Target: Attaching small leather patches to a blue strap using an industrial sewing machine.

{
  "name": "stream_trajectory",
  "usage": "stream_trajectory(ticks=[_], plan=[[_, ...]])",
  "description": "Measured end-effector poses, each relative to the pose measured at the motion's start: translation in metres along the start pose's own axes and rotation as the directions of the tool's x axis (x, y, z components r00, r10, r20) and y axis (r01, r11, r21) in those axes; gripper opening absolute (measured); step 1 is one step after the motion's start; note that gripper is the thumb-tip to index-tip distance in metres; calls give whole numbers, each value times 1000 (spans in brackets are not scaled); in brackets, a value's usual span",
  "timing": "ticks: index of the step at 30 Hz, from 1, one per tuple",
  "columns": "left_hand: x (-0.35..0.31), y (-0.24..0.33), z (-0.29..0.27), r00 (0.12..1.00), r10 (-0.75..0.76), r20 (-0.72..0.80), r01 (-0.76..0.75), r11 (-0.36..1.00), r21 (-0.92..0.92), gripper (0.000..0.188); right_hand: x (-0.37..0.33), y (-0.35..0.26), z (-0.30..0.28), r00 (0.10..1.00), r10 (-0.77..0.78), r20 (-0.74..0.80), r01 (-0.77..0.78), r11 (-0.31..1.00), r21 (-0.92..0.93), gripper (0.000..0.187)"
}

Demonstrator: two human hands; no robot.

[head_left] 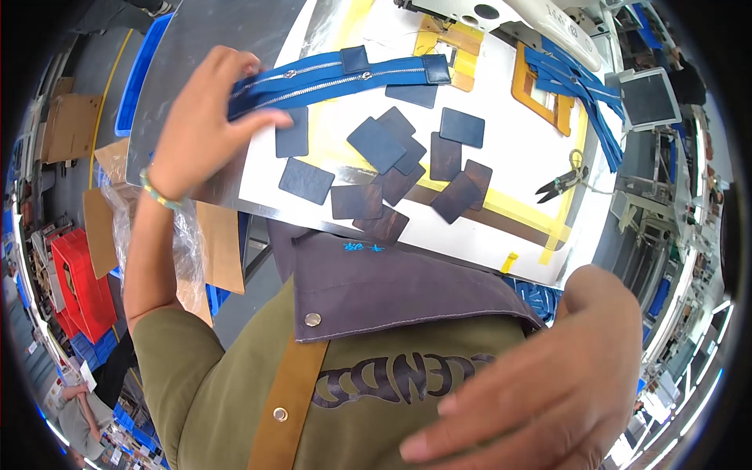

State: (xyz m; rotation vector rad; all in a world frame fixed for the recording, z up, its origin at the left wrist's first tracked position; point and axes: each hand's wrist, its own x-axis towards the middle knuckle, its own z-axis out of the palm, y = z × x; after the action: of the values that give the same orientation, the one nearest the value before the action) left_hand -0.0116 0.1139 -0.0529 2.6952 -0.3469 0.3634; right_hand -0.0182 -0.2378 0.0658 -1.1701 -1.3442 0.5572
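My left hand (205,117) is at the left part of the work surface, thumb and fingers spread apart around the left ends of two blue zipper strips (313,82). The strips lie side by side, with silver zippers and dark leather-like tabs (436,69) at their right ends. Whether the palm touches them is hidden. My right hand (560,376) is raised in front of my torso, fingers stretched out and slightly blurred, holding nothing I can see. Several dark rectangular patches (377,145), bluish or brownish, lie scattered and partly overlapping before the strips.
A sewing machine (548,27) stands at the back right. Yellow frame-like templates (540,94), more blue zipper strips (580,86) and thread snips (560,186) lie on the right. A blue bin (141,78), cardboard box (219,247) and red crate (82,286) are at left.
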Motion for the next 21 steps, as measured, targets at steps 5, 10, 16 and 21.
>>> stream_trajectory(ticks=[5, 10, 16, 21], plan=[[-13, 1, 31, 998, -59, -12, 60, 984, 169, 34, -10, -19, -13, 995, -86, 56, 88, 996, -20, 32], [18, -36, 29, 974, -91, -208, 103, 994, 48, 30, -21, -14, -26, 968, -183, 171, 195, 979, -57, 30], [50, -173, 11, 989, 105, -100, -36, 845, 533, 49, -15, -15, -9, 993, -47, 110, 46, 999, 10, 64], [55, -92, -9, 988, -150, -45, 150, 823, 548, 83, -34, 0, -38, 990, -31, 137, 74, 943, -324, 23]])
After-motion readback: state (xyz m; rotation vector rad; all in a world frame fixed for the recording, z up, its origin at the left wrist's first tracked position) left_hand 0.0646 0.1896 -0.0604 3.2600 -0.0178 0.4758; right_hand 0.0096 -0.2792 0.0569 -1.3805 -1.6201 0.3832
